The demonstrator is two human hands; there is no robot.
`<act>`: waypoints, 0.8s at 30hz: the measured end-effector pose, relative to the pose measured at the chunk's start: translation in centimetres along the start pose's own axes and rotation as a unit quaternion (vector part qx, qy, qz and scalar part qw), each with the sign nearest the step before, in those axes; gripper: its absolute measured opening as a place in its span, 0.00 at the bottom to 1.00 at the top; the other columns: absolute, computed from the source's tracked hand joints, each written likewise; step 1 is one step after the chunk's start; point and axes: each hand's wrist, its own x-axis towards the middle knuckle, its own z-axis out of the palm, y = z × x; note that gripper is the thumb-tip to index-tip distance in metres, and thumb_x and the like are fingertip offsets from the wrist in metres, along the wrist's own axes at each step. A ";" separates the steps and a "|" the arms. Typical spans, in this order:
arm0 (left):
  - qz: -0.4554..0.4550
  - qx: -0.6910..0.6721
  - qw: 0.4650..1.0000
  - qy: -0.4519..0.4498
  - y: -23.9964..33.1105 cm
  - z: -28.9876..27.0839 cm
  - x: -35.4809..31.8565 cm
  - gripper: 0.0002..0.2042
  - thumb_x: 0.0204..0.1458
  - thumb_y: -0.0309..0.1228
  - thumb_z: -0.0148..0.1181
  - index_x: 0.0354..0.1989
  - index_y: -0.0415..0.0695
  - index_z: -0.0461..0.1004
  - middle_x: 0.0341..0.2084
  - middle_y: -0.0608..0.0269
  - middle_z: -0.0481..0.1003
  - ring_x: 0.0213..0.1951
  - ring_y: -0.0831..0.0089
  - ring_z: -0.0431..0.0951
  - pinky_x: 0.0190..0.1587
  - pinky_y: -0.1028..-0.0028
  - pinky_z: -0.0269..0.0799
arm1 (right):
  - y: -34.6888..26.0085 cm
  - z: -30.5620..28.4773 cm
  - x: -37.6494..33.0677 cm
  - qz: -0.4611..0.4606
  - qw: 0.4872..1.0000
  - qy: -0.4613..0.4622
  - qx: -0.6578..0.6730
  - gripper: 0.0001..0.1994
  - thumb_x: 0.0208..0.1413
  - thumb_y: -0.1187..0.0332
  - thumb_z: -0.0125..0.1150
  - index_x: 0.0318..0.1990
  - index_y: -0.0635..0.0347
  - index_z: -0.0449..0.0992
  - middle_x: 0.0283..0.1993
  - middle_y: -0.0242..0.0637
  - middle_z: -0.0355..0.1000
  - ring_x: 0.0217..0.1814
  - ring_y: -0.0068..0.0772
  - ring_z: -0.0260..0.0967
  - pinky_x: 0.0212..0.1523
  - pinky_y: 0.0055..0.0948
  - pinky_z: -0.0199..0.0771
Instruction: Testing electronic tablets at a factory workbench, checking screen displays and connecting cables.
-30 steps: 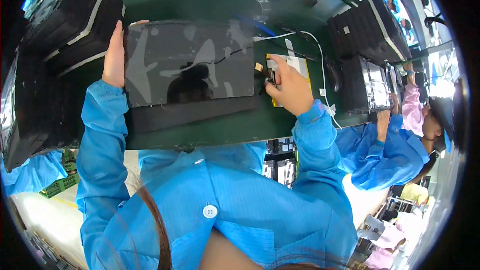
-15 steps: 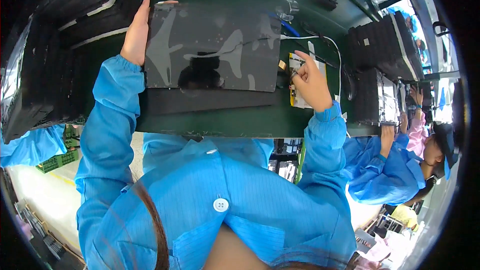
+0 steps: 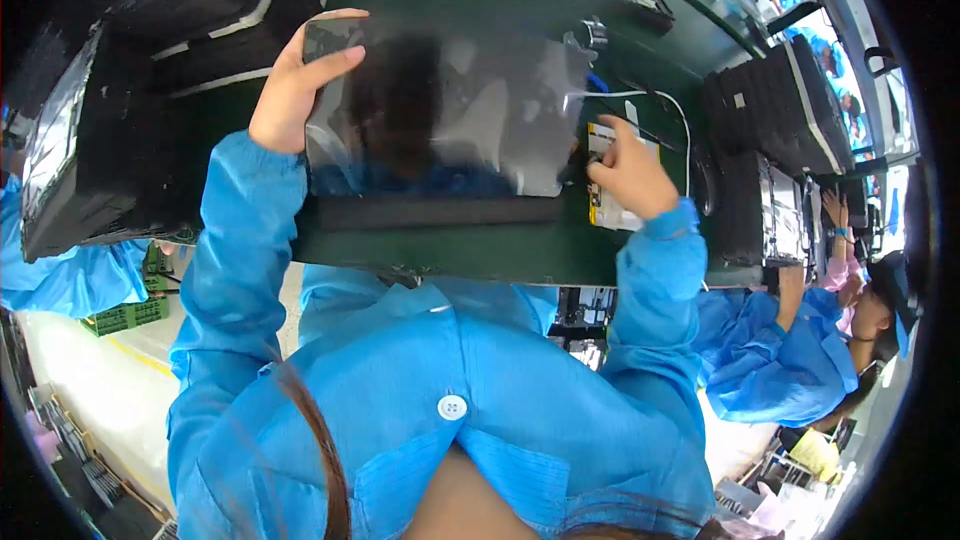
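My left hand (image 3: 292, 90) grips the left edge of a glossy dark screen panel (image 3: 470, 120), thumb on its face and the other fingers behind it. Reflections and pale patches show on the panel's surface. Beneath its near edge lies a black foam-like pad (image 3: 440, 212). My right hand (image 3: 637, 175) is beside the panel's right edge, over a flat white and yellow piece (image 3: 612, 212) that looks like a battery pack. Its index finger and thumb are apart, and I see nothing held between them.
Tall black stacks (image 3: 130, 160) stand at the left; more black stacks (image 3: 765, 105) stand at the right. A white cable (image 3: 686, 130) curves across the green bench (image 3: 430, 252) near a dark computer mouse (image 3: 708, 180). Beyond the right stacks, a person in blue (image 3: 770, 350) works.
The left edge of the panel is now gripped with my left thumb over its face, and its reflections have shifted. My right hand stays over the white and yellow piece.
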 end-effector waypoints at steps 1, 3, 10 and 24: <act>0.085 0.099 0.991 0.006 1.1 0.4 -1.1 0.16 0.45 0.26 0.58 0.46 0.43 0.69 0.38 0.64 0.72 0.40 0.76 0.71 0.45 0.78 0.66 | 0.1 -1.3 0.0 -0.033 0.999 -0.007 0.023 0.28 0.40 0.70 0.55 0.54 0.61 0.61 0.29 0.43 0.69 0.33 0.38 0.68 0.37 0.32 0.68; 0.142 0.097 0.985 -0.027 3.3 1.1 -4.2 0.17 0.43 0.20 0.60 0.44 0.41 0.70 0.40 0.64 0.71 0.42 0.76 0.70 0.46 0.76 0.66 | 0.8 -3.3 0.4 -0.073 0.996 0.040 0.024 0.22 0.43 0.74 0.52 0.51 0.61 0.66 0.32 0.41 0.69 0.35 0.33 0.68 0.38 0.28 0.68; 0.471 0.253 0.739 -0.410 7.0 3.0 -6.0 0.12 0.50 0.25 0.51 0.43 0.46 0.69 0.36 0.39 0.72 0.36 0.50 0.75 0.40 0.57 0.70 | 1.0 -0.9 9.7 -0.247 0.948 0.189 -0.073 0.14 0.47 0.75 0.52 0.44 0.61 0.69 0.40 0.48 0.68 0.43 0.49 0.65 0.45 0.37 0.65; 0.489 0.618 0.567 -0.241 0.8 -1.8 -7.1 0.17 0.42 0.26 0.53 0.44 0.47 0.71 0.39 0.54 0.71 0.47 0.61 0.70 0.54 0.60 0.61 | -1.7 -2.4 11.0 -0.222 0.947 0.230 -0.037 0.27 0.48 0.73 0.50 0.58 0.41 0.61 0.33 0.44 0.66 0.33 0.42 0.65 0.37 0.35 0.67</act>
